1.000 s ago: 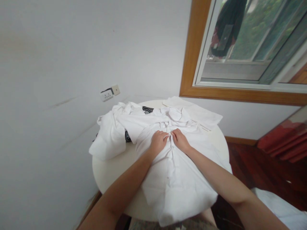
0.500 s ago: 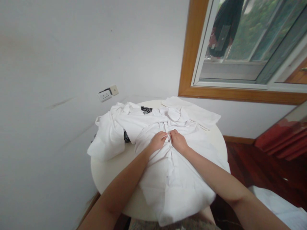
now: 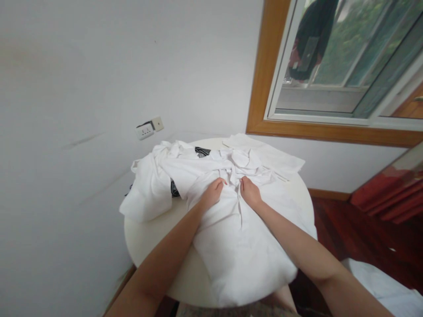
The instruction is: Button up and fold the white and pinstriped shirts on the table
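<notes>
A white button-front shirt lies across a round white table, its lower part draping over the near edge. My left hand is closed on the cloth left of the front opening. On the other side of the opening, my right hand pinches the shirt's front edge. A small gap separates the two hands, with creased cloth between and beyond them. The collar lies just past my hands, toward the wall. My fingertips are partly hidden in the folds.
Bunched white cloth with black patterned patches covers the table's left side. A flat folded white cloth lies at the back right. The wall has a socket and a wood-framed window. More white cloth is at lower right.
My hands have moved apart, the left one leftward and the right one slightly rightward. The shirt's front has opened a little between them.
</notes>
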Demonstrator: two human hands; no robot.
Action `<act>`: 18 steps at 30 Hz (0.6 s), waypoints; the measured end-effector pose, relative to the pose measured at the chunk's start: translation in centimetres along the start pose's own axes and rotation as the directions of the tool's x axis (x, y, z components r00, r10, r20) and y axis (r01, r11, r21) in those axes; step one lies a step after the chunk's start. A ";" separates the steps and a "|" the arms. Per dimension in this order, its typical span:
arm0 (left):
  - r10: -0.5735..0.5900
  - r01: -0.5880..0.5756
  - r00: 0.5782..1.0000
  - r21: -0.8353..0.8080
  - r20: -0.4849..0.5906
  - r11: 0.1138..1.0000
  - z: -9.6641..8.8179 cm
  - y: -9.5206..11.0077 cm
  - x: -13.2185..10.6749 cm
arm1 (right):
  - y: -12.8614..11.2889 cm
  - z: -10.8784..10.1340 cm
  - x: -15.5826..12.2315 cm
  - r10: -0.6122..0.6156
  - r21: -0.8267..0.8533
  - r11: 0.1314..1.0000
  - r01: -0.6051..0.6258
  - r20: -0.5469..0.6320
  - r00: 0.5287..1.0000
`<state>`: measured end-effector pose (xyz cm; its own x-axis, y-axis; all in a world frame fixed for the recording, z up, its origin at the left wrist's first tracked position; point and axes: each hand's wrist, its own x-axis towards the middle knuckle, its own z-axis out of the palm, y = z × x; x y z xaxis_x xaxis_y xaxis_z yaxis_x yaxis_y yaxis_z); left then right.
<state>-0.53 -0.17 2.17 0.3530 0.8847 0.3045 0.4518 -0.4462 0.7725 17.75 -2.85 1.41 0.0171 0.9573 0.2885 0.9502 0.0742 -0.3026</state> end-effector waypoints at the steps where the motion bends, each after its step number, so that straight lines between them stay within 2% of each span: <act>1: 0.036 -0.033 0.999 0.088 -0.037 0.996 0.0 0.3 0.0 | 0.1 0.1 0.3 0.015 0.033 0.999 -0.014 -0.026 1.000; 5: 0.184 -0.070 0.963 0.477 -0.197 0.876 0.2 2.6 -0.6 | 0.2 0.9 1.6 0.051 0.137 0.990 -0.038 -0.086 0.995; 7: 0.233 -0.098 0.956 0.555 -0.178 0.826 0.7 3.7 -1.1 | 0.0 1.3 2.3 0.063 0.184 0.982 -0.043 -0.100 0.993; 11: 0.182 -0.133 0.982 0.491 -0.053 0.861 1.9 4.1 -1.5 | -0.4 1.9 3.8 0.072 0.278 0.960 -0.028 -0.149 0.986; 14: 0.136 -0.127 0.991 0.397 0.006 0.909 2.4 2.8 -1.1 | -0.4 2.1 4.3 0.081 0.329 0.944 -0.012 -0.197 0.977; 18: 0.166 -0.176 0.984 0.249 0.061 0.952 2.2 0.7 -0.2 | -0.3 2.1 4.2 0.074 0.366 0.931 0.017 -0.233 0.970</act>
<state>1.47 -0.95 1.43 0.4723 0.7886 0.3938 0.5721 -0.6142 0.5436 16.91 1.75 0.80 0.1592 0.8687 0.4690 0.7708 0.1875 -0.6088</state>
